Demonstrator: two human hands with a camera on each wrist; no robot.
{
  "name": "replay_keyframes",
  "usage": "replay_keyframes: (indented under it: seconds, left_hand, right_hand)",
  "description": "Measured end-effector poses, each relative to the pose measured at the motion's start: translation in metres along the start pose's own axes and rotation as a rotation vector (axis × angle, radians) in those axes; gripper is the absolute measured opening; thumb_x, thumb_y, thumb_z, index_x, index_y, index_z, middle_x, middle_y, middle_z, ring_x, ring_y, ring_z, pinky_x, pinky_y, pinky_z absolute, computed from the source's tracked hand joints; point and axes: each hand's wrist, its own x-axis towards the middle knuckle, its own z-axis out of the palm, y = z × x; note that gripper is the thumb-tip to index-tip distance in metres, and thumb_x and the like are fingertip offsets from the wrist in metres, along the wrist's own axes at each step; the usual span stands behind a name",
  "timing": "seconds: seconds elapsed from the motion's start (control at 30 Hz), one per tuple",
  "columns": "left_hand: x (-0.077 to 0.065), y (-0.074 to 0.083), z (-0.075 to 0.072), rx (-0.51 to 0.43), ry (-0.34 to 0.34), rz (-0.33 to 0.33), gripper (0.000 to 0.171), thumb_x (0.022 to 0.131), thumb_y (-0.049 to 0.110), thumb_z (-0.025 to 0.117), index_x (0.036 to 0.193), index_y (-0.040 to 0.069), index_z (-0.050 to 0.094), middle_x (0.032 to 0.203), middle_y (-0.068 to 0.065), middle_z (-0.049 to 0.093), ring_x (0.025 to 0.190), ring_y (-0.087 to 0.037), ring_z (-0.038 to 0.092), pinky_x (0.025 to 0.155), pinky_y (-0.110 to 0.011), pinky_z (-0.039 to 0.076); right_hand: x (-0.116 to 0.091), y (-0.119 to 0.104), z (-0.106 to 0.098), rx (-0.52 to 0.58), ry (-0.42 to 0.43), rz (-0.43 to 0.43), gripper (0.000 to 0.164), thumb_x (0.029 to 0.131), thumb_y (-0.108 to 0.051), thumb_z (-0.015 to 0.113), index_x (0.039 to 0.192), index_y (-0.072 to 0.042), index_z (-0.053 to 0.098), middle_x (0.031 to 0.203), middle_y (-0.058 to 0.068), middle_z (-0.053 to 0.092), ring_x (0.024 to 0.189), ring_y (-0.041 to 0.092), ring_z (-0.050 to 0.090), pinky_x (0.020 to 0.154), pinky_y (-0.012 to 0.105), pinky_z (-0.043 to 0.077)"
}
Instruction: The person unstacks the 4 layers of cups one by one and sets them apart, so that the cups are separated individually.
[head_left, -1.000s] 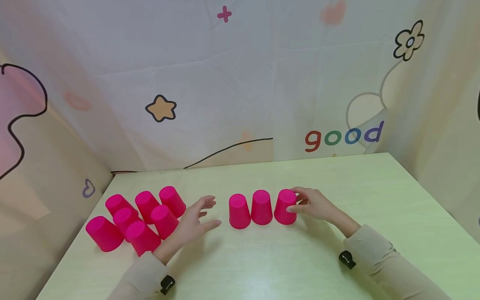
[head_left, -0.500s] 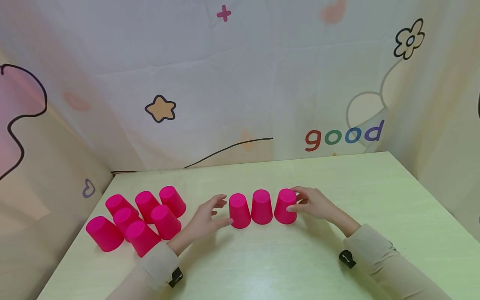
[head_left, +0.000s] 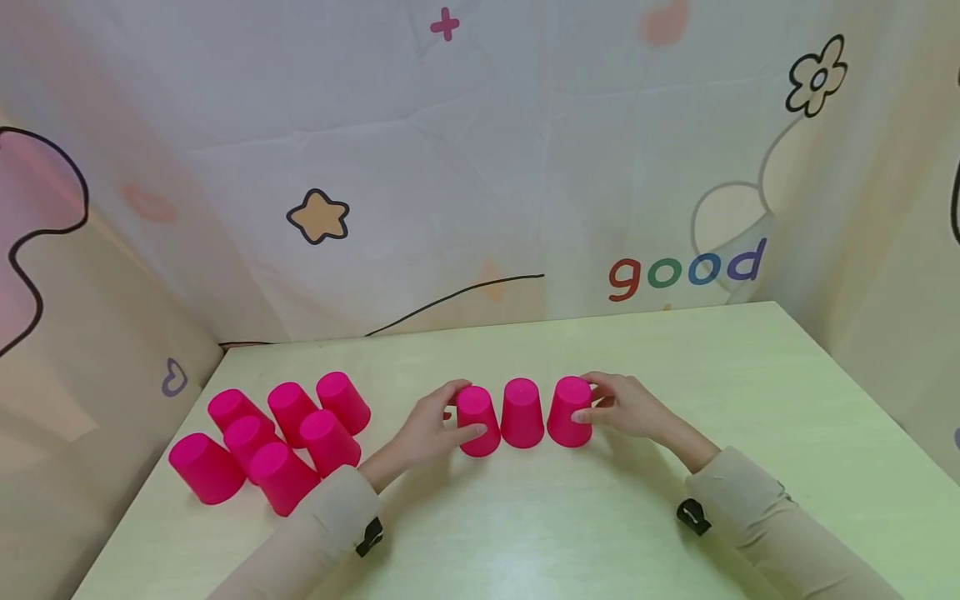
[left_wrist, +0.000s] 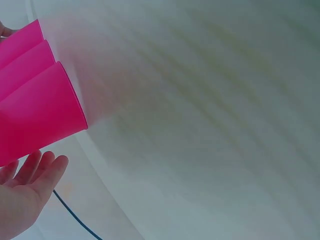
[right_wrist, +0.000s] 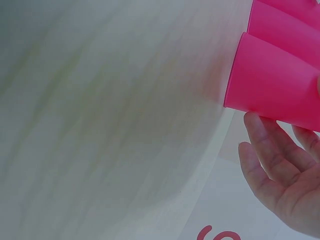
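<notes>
Three pink upside-down cups stand in a row on the light green table. Around the left cup (head_left: pixel 477 403) my left hand (head_left: pixel 435 430) has its thumb in front and fingers behind. In the left wrist view, fingertips of that left hand (left_wrist: pixel 27 195) meet the side of the cup (left_wrist: pixel 45 110). My right hand (head_left: pixel 630 407) holds the right cup (head_left: pixel 567 400) between thumb and fingers; in the right wrist view, some fingers of the right hand (right_wrist: pixel 285 175) touch its wall while the others stand off. Between them is the middle cup (head_left: pixel 522 414), touched by neither hand.
Several more pink upside-down cups (head_left: pixel 281 479) cluster at the table's left side, beside my left forearm. A printed cloth backdrop (head_left: pixel 450 167) rises behind the table (head_left: pixel 525 525). Each sleeve cuff has a black device (head_left: pixel 693 517) at it.
My left hand has moved right, from beside the cluster to the left cup, and its thumb now lies across that cup's front. The right hand keeps its place on the right cup.
</notes>
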Motion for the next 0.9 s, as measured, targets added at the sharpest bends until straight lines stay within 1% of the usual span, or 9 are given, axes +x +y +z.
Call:
replay_keyframes:
  seconds: [0.23, 0.43, 0.73, 0.9]
  left_hand:
    - [0.003, 0.000, 0.002, -0.003, -0.006, 0.002, 0.050, 0.077, 0.015, 0.072, 0.120, 0.007, 0.048, 0.108, -0.004, 0.057, 0.099, -0.021, 0.052, 0.080, -0.041, 0.049]
    - [0.002, 0.001, 0.001, 0.005, 0.002, 0.018, 0.047, 0.078, 0.015, 0.072, 0.118, 0.006, 0.049, 0.107, -0.004, 0.057, 0.098, -0.021, 0.053, 0.080, -0.041, 0.049]
    - [-0.006, 0.005, -0.005, 0.014, 0.025, 0.026, 0.048, 0.077, 0.018, 0.073, 0.118, 0.009, 0.050, 0.106, -0.001, 0.058, 0.098, -0.020, 0.053, 0.082, -0.042, 0.048]
    - [-0.014, 0.005, -0.012, 0.021, 0.039, 0.030, 0.048, 0.076, 0.019, 0.074, 0.118, 0.010, 0.051, 0.105, 0.001, 0.058, 0.097, -0.018, 0.054, 0.084, -0.044, 0.048]
  right_hand:
    - [0.001, 0.000, 0.000, 0.003, -0.006, -0.013, 0.049, 0.078, -0.024, 0.072, 0.117, -0.002, 0.053, 0.101, 0.009, 0.061, 0.091, 0.025, 0.058, 0.072, 0.036, 0.052]
    - [0.001, -0.002, -0.001, -0.001, -0.010, 0.000, 0.050, 0.078, -0.023, 0.072, 0.118, -0.002, 0.053, 0.103, 0.010, 0.061, 0.092, 0.026, 0.058, 0.073, 0.036, 0.052]
    - [0.001, 0.000, -0.002, 0.003, -0.010, 0.011, 0.052, 0.077, -0.024, 0.072, 0.120, -0.001, 0.052, 0.102, 0.010, 0.061, 0.091, 0.026, 0.058, 0.070, 0.034, 0.052]
    - [0.002, 0.001, 0.000, 0.000, -0.010, 0.002, 0.051, 0.077, -0.024, 0.072, 0.119, -0.001, 0.053, 0.101, 0.009, 0.061, 0.090, 0.025, 0.058, 0.070, 0.034, 0.052]
